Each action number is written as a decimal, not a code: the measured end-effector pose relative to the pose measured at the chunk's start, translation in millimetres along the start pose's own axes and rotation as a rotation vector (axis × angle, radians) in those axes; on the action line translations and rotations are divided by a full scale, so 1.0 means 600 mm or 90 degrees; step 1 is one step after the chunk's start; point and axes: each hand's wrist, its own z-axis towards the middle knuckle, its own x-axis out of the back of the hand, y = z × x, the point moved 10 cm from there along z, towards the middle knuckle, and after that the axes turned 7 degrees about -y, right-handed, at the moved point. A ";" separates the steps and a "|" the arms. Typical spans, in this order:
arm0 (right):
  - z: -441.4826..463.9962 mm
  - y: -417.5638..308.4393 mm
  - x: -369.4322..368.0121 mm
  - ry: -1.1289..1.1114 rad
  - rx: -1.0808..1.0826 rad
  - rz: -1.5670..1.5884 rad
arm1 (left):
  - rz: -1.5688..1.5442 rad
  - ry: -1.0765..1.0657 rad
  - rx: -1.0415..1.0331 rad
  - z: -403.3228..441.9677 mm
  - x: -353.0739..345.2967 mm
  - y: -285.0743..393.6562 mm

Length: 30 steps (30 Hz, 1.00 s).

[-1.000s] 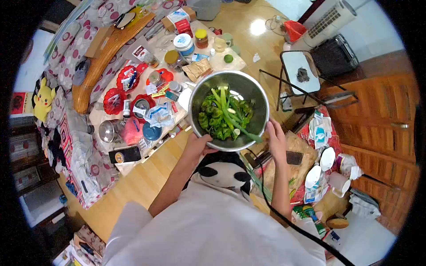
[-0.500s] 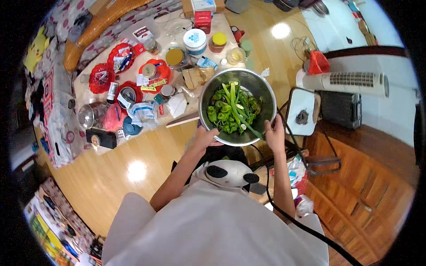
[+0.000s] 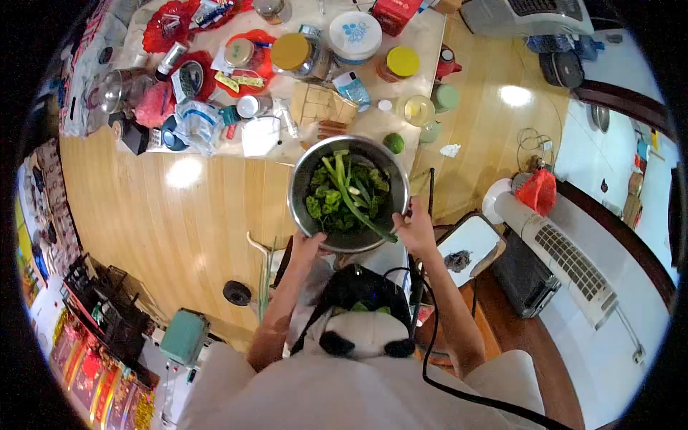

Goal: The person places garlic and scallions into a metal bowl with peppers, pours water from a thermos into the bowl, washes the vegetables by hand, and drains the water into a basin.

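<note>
A steel mixing bowl [image 3: 299, 190] is held in front of me, close to the table's near edge. Dark leafy greens [image 3: 331, 206] fill its bottom. Green scallion stalks [image 3: 347, 188] lie across them, and one end reaches the rim by my right hand. My left hand [image 3: 309, 247] grips the near-left rim, fingers partly hidden beneath the bowl. The near-right rim is in my right hand [image 3: 416, 228], with the thumb on top.
A table [image 3: 283, 154] ahead carries jars, red dishes, a cardboard piece [image 3: 322, 106] and a green round fruit [image 3: 393, 142]. At right stand a white-topped stool [image 3: 469, 240] and a tower fan [image 3: 566, 258]. A black cable [image 3: 428, 344] runs past my right arm.
The view has shifted and turned, so the table now sits higher. Both hands still hold the bowl, which appears lower and further left. The green fruit beyond it has come into view.
</note>
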 end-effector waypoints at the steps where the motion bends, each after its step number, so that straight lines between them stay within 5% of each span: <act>1: 0.016 0.018 -0.014 -0.020 0.007 -0.017 | -0.005 0.005 0.002 0.006 -0.007 -0.015; 3: 0.025 0.051 -0.033 -0.050 0.003 0.060 | 0.001 0.100 0.021 -0.008 0.000 -0.052; 6: 0.039 0.091 -0.047 -0.115 -0.053 0.069 | -0.039 0.067 0.036 0.019 -0.013 -0.104; 15: 0.135 0.155 -0.008 0.038 0.081 -0.103 | -0.157 -0.013 -0.040 0.124 -0.089 -0.153; 19: 0.156 0.135 -0.004 -0.110 -0.014 -0.009 | -0.228 0.051 -0.095 0.113 -0.106 -0.132; 21: 0.176 0.147 -0.004 -0.118 0.013 0.007 | -0.075 0.083 -0.157 0.127 -0.104 -0.105; 25: 0.223 0.150 -0.003 -0.120 0.133 0.047 | -0.092 0.174 -0.114 0.166 -0.082 -0.127; 26: 0.227 0.155 0.004 -0.151 0.082 0.025 | -0.083 0.154 -0.042 0.174 -0.082 -0.134; 30: 0.242 0.145 0.014 -0.192 0.096 0.015 | 0.038 0.193 -0.128 0.175 -0.085 -0.086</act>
